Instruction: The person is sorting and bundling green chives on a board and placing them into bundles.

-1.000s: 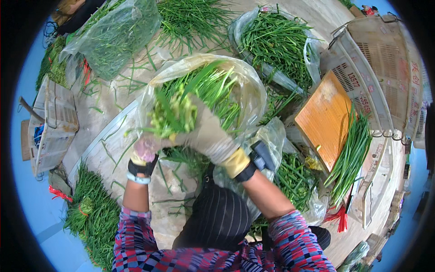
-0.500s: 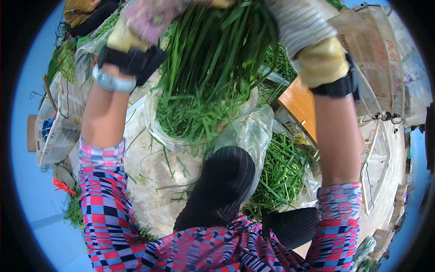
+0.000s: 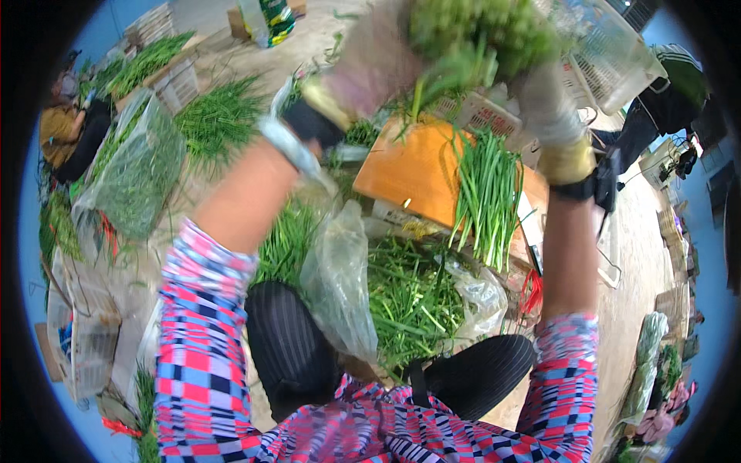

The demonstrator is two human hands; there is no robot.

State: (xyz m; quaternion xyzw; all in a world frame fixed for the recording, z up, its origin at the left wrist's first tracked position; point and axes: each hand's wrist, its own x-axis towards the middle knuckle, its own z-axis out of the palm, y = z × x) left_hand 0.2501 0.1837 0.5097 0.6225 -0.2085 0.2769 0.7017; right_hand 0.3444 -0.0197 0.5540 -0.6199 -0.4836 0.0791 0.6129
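Observation:
At the top of the view, a bunch of garlic chives (image 3: 482, 35) is held up between my two gloved hands, blurred by motion. My left hand (image 3: 374, 62) grips its left side; my right hand (image 3: 544, 100) grips its right. The fingers themselves are smeared. Beneath them stands an orange wooden board (image 3: 401, 170), with long green chives (image 3: 490, 204) draped over its right part toward me. Between my knees lies a heap of loose green leaves and stems (image 3: 409, 301), with a clear plastic bag (image 3: 340, 278) along its left.
Beyond the board stand plastic crates (image 3: 610, 58). More chives (image 3: 220, 116) lie on the floor at far left, near a bagged green pile (image 3: 135, 177). A white crate (image 3: 85, 336) stands at left. Red ties (image 3: 531, 292) hang right of the board. Another person (image 3: 69, 131) sits at far left.
The view has swung to the right, bringing the board below my hands. The bunch has moved with both hands from above the bagged leaf pile to above the board.

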